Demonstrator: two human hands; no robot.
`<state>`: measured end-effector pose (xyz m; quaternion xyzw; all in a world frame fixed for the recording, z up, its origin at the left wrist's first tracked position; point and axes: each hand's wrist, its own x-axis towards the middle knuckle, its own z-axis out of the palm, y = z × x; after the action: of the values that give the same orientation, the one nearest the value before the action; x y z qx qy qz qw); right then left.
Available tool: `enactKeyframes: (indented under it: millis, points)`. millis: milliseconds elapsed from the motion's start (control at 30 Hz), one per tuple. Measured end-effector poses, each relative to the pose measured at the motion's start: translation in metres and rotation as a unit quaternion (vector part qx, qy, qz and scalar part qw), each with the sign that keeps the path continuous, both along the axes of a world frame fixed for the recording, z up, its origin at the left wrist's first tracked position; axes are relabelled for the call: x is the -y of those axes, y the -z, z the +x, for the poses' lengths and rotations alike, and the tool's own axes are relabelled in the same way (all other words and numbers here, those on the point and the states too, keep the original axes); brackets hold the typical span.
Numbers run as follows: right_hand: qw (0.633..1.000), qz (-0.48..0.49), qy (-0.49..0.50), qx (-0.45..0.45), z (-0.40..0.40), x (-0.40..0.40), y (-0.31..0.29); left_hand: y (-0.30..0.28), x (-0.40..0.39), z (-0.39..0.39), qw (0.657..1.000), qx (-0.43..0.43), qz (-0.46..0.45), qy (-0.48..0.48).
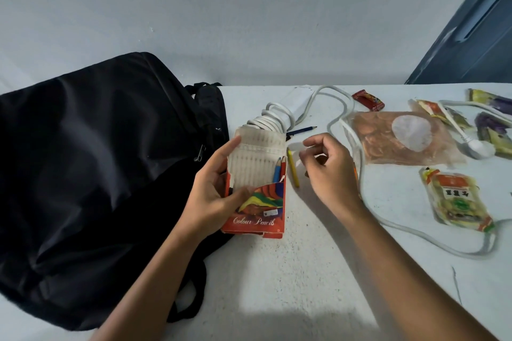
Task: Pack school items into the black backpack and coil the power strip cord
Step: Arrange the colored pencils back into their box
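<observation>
The black backpack (91,174) lies on the left of the white table (291,271). My left hand (213,194) grips an open red "Colour Pencils" box (257,202) holding a blue and a red pencil. My right hand (329,171) hovers just right of the box with curled fingers. An orange pencil (357,183) shows partly under that hand; whether it is gripped is unclear. A yellow pencil (293,169) and a dark blue pencil (300,130) lie on the table. The white power strip (297,102) sits behind the box with part of its cord (273,119) coiled; the rest trails right.
A clear bag of brown snacks (401,138), a red candy wrapper (368,100) and several snack packets (457,202) lie on the right. The cord's white plug (478,148) rests among them. A wall stands close behind the table.
</observation>
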<state>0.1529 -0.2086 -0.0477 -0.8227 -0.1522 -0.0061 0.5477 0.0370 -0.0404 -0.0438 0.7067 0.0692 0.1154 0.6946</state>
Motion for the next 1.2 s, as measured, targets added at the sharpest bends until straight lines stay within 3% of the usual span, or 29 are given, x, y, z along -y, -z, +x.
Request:
enactKeyframes:
  millis: [133,300,400,533,733,900,1067,1200]
  points:
    - [0.989,-0.144,-0.02,0.022,0.01,0.0,0.006,-0.001,0.0,0.001,1.0,0.001,-0.019,0.001]
    - [0.946,-0.312,-0.035,0.075,0.007,-0.008,0.008,-0.002,0.0,0.0,1.0,0.0,-0.01,0.001]
    - [0.924,-0.366,-0.064,0.091,0.005,-0.013,0.009,-0.001,-0.001,0.0,1.0,-0.005,-0.007,0.008]
    - [0.92,-0.372,-0.084,0.091,0.006,-0.015,0.009,0.0,-0.002,0.0,1.0,-0.014,-0.014,0.01]
    - [0.96,-0.262,-0.034,0.093,0.015,-0.009,0.012,-0.001,-0.003,0.0,1.0,-0.022,-0.016,0.009]
    - [0.996,-0.068,0.018,0.049,0.014,-0.008,0.0,0.0,-0.003,0.0,1.0,-0.024,-0.006,0.016]
    - [0.981,0.189,0.045,0.001,0.005,-0.009,-0.021,0.001,-0.003,0.001,1.0,-0.022,-0.004,0.02]
    - [0.971,0.225,-0.035,-0.078,0.001,-0.012,-0.028,0.002,-0.002,0.001,1.0,-0.024,0.0,0.018]
